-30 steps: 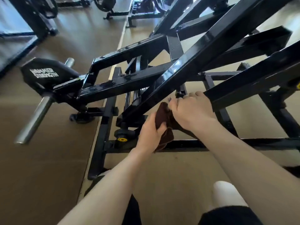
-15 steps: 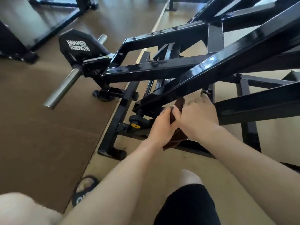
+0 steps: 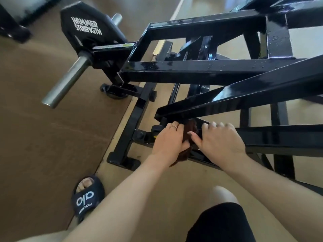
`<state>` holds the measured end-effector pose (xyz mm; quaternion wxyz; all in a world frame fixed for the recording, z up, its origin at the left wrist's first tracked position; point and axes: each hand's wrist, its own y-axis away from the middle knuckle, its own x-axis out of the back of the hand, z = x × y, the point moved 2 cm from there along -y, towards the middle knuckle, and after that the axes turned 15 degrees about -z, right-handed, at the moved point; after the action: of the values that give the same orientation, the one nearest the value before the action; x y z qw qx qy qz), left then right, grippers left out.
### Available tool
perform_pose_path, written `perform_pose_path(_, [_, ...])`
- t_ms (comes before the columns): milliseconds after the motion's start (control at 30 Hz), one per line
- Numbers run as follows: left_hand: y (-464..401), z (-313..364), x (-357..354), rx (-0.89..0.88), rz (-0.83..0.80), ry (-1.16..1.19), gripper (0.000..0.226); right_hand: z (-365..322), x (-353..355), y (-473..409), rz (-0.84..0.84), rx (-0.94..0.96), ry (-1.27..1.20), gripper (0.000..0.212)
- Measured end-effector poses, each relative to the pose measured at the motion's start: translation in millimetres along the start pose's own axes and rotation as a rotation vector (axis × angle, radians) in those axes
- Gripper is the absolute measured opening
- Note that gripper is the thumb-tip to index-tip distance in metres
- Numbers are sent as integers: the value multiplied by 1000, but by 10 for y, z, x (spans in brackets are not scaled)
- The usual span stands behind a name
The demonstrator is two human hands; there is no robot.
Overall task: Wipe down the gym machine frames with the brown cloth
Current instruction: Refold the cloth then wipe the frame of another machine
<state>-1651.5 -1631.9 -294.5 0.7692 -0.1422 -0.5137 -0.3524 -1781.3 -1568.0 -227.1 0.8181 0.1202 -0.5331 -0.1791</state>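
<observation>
- Now both arms are reaching fwd & down, wrists close together under the slanted bar of the black frame.
- Left hand is lying palm-down, fingers curling over the brown cloth, ring showing.
- Right hand is gripping the cloth too, thumb pressing it; knuckles bent.
- Cloth is sitting bunched btwn both hands, against a low bar.
</observation>
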Motion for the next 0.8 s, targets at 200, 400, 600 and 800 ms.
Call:
perform_pose_path(200, [45, -277, 217, 24, 12, -305, 36, 10, -74, -49, 9, -69, -16, 72])
perform_pose_path(400, [266, -1125, 383, 499, -188, 504, 35, -2, -32, -34, -16, -65, -94, 85])
perform_pose_path(600, [-15, -767, 197, 321, 46, 762, 17, -387, 23, -301, -33, 100, -306, 89])
perform_pose_path(800, [-88, -982, -24, 358, 79, 898, 23, -652, -179, -559, -168, 223, 2, 95])
